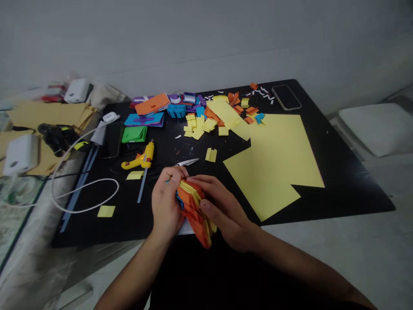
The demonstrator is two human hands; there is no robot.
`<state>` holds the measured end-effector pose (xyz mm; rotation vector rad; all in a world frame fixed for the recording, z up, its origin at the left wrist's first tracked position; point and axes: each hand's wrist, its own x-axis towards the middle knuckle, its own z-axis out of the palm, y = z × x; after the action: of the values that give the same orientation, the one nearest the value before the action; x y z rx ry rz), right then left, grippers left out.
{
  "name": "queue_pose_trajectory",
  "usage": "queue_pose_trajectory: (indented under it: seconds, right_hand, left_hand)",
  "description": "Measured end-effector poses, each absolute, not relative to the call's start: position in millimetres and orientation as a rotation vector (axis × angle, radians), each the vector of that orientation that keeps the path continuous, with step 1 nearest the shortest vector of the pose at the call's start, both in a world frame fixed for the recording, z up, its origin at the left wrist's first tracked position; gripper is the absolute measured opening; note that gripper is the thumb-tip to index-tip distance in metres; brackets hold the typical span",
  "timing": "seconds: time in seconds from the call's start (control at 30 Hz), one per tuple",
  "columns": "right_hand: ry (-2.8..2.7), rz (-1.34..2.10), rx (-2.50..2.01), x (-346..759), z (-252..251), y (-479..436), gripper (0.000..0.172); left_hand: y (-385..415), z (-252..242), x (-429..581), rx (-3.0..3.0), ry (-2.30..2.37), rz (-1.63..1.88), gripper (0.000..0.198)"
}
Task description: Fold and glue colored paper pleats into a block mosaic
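Between my two hands is a bundle of folded paper [196,211], orange and yellow with some blue at its left side. My left hand [167,200] wraps around its left end, fingers closed on it. My right hand [222,211] presses the yellow side, with fingers along the top and the thumb on the folds. Just beyond my hands lie scissors [189,162], their handles partly hidden behind the left hand. A small folded yellow piece [211,155] rests a little past them. Large yellow sheets [277,150] spread out to the right of my right hand.
A yellow glue gun [140,158] with a glue stick lies left. Behind are stacked folded papers in orange [152,104], blue and green [134,134], plus scattered yellow cuttings [197,125]. A phone [286,97] sits at the back right. A white cable [118,189] loops at left.
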<state>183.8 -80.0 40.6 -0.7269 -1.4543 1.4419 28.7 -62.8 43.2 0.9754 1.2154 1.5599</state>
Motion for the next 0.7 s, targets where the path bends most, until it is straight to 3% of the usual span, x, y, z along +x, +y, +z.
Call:
queue_pose_trajectory:
  seconds: [0.07, 0.17, 0.23, 0.5, 0.7]
  right_hand:
    - [-1.274, 1.546, -0.783, 181.4, 35.6, -77.8, 0.034]
    - [-0.996, 1.801, -0.816, 174.7, 26.0, -76.0, 0.057]
    - [-0.896, 1.917, -0.808, 169.7, 22.6, -76.9, 0.062]
    - [-0.832, 1.819, -0.829, 155.3, 27.0, -85.7, 0.047]
    - [-0.832, 1.760, -0.832, 152.4, 25.0, -84.4, 0.043]
  left_hand:
    - [-57.7, 48.1, 28.3, 0.825, 1.143, 1.470, 0.027]
    - [-55.4, 48.9, 32.6, 0.722, 1.091, 1.408, 0.028]
    - [-56.1, 44.6, 36.4, 0.743, 1.128, 1.434, 0.027]
    - [-59.9, 30.3, 34.2, 1.363, 1.494, 1.646, 0.032]
    - [-79.7, 41.0, 33.0, 1.251, 1.323, 1.437, 0.049]
